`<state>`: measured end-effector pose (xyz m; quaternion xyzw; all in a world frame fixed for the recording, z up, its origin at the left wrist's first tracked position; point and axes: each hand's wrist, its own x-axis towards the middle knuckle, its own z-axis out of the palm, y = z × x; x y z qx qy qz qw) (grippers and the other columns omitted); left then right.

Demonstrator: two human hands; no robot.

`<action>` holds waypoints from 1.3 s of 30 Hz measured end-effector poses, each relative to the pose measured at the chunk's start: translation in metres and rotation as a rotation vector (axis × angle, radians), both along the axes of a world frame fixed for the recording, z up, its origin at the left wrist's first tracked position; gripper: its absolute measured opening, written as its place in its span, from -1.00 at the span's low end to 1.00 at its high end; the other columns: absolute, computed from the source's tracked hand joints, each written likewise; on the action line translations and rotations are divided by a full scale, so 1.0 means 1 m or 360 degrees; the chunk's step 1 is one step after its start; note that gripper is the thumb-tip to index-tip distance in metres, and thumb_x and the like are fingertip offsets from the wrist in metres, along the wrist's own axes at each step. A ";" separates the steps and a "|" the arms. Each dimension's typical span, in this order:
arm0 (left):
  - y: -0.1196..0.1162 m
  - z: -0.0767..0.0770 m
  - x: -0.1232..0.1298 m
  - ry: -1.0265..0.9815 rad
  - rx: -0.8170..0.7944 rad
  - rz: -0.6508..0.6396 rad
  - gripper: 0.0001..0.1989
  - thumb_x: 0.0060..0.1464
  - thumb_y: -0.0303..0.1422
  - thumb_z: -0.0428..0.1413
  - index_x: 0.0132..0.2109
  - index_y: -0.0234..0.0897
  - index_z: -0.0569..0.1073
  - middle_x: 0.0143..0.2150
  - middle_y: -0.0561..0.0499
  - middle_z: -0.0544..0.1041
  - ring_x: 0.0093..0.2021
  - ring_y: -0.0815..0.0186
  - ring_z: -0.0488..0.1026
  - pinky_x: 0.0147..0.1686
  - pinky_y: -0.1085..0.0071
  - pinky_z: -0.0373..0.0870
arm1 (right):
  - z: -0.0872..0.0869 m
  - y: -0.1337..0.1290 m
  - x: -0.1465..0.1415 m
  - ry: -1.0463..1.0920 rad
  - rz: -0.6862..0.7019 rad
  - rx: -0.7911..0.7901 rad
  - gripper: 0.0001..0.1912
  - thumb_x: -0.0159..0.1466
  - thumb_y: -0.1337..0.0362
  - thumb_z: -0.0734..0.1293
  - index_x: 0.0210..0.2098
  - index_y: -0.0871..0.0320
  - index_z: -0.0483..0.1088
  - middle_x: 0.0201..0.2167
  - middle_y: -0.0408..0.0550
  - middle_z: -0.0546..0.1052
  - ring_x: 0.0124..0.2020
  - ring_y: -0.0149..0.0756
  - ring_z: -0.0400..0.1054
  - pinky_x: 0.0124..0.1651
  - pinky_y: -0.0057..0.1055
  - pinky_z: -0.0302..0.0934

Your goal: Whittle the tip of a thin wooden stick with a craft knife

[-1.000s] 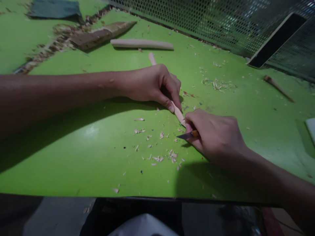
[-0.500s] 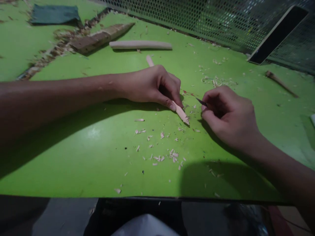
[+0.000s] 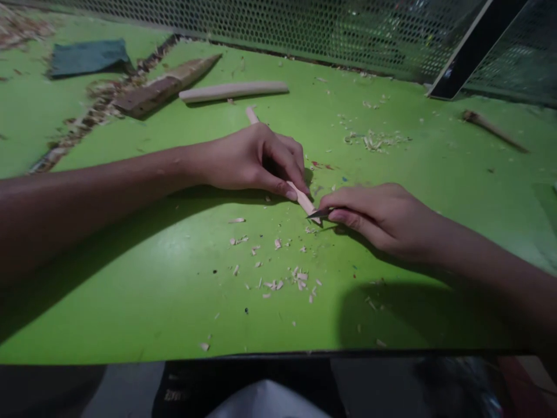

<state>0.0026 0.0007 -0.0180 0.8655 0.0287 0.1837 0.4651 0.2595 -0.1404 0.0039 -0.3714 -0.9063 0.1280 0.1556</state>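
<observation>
On the green table lies a slim pale wooden stick [image 3: 303, 199], slanting from upper left to lower right. My left hand [image 3: 261, 159] is closed round its middle, thumb and fingers pressed on it near the lower end. My right hand [image 3: 376, 217] grips a small dark-bladed knife [image 3: 319, 213], its handle hidden in the fingers. The blade lies across the carved lower tip of the stick. Small wood chips [image 3: 300, 277] are scattered below the stick.
Behind my left hand lie a pale rounded stick [image 3: 235, 91], a brown pointed wood piece [image 3: 167, 87] and green cloth [image 3: 89, 57]. Shavings fill a groove at left. A thin brown stick [image 3: 496, 130] lies right. A perforated screen [image 3: 304, 29] and dark post [image 3: 476, 52] stand behind.
My right hand has moved left with the knife, whose blade now meets the stick's tip. The view has shifted slightly; my left hand still holds the stick.
</observation>
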 end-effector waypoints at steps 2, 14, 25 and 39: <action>0.000 0.001 -0.001 0.0005 0.0010 -0.0021 -0.70 0.31 -0.20 0.39 -0.02 -0.37 0.74 -0.15 -0.16 0.69 -0.23 0.37 0.59 -0.29 0.50 0.57 | -0.002 -0.002 -0.001 -0.0058 0.0023 0.0096 -0.70 0.65 0.23 0.18 0.07 0.14 0.54 -0.20 -0.05 0.69 -0.29 -0.29 0.53 -0.22 -0.40 0.28; 0.000 0.001 -0.001 -0.0025 0.0072 0.0008 -0.74 0.28 -0.24 0.41 -0.05 -0.37 0.75 -0.17 -0.15 0.70 -0.20 0.34 0.63 -0.24 0.46 0.60 | -0.007 -0.007 -0.006 -0.0413 0.0101 0.0712 -0.71 0.62 0.42 0.16 -0.01 0.20 0.52 -0.33 -0.09 0.57 -0.38 -0.28 0.40 -0.31 -0.35 0.17; 0.004 0.000 -0.001 -0.0043 0.0132 -0.0027 -0.73 0.30 -0.17 0.38 -0.05 -0.31 0.75 -0.23 -0.07 0.70 -0.22 0.38 0.59 -0.25 0.46 0.58 | -0.006 -0.009 -0.002 -0.0469 0.0161 0.0801 -0.74 0.60 0.44 0.20 -0.08 0.27 0.54 -0.40 -0.10 0.50 -0.43 -0.24 0.27 -0.35 -0.29 0.08; 0.004 0.004 -0.003 0.0010 0.0274 -0.0013 -0.76 0.30 -0.22 0.37 -0.04 -0.33 0.73 -0.20 -0.01 0.71 -0.21 0.42 0.59 -0.25 0.49 0.59 | -0.004 -0.014 -0.008 -0.0624 0.0181 0.0913 -0.74 0.60 0.49 0.17 0.01 0.32 0.50 -0.35 -0.08 0.54 -0.38 -0.25 0.37 -0.33 -0.30 0.20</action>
